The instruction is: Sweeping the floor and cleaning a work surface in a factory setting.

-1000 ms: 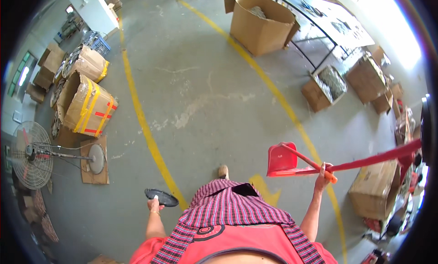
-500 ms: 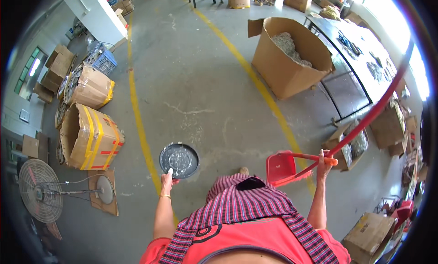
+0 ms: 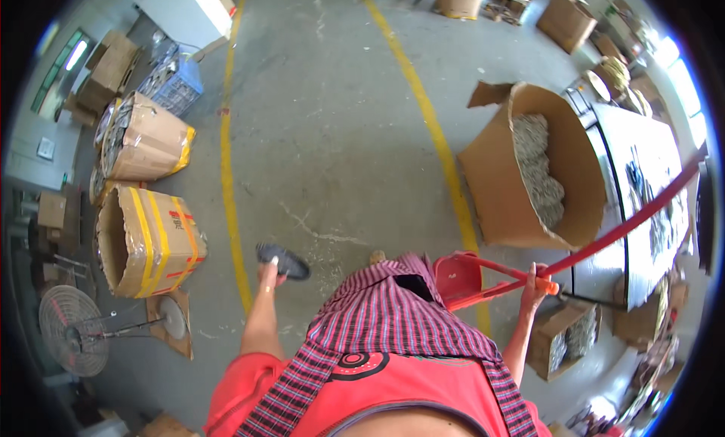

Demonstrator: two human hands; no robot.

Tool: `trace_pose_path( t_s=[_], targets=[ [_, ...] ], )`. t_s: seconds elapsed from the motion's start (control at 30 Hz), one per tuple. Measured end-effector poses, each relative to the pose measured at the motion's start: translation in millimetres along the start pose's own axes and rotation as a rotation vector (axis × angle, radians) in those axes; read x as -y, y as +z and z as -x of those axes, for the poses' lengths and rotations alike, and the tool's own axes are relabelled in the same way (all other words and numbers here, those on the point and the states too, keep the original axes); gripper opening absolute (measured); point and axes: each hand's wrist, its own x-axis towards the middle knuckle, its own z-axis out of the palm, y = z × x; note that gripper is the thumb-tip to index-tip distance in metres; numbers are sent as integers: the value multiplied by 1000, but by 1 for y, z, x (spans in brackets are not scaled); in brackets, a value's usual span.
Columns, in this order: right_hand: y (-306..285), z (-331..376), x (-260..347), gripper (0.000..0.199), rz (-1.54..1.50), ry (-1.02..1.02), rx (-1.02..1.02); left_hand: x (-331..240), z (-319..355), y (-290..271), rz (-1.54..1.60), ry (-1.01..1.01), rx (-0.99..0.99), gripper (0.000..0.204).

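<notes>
My left hand [image 3: 269, 272] is closed on the rim of a round, dark, shallow tray [image 3: 285, 263], thumb on top. The tray is held tilted over the floor, so it looks like a narrow oval. My right hand [image 3: 535, 280] is wrapped round the handle of a red dustpan [image 3: 458, 277] and a long red pole [image 3: 630, 227] together. An orange end of the handle pokes out beside my fingers. The dustpan hangs by my right side, against my checked apron [image 3: 400, 312]. The pole slants up toward the upper right; what it belongs to is hard to make out.
At right stands a big cardboard box [image 3: 495, 188] of grey material, beside a table [image 3: 648, 203]. A smaller box [image 3: 551, 358] sits lower right. At left are taped boxes [image 3: 170, 237], a blue crate [image 3: 177, 86] and a fan [image 3: 73, 331]. Yellow lines [image 3: 227, 158] run along the floor.
I have moved forward: the big box and table now look nearer on the right. My left hand has tipped the tray from face-up to nearly edge-on. My right hand keeps its hold.
</notes>
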Motion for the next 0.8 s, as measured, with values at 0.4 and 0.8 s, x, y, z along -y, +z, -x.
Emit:
trace_pose_path(
  t_s=[0.4,0.8],
  targets=[
    [282,-266,51,13,87,72,84,-453,-186,276,52,229,362,39],
    [489,-548,94,15,123,359,-16,-687,-386,459,-130,-157,-25,44]
  ],
)
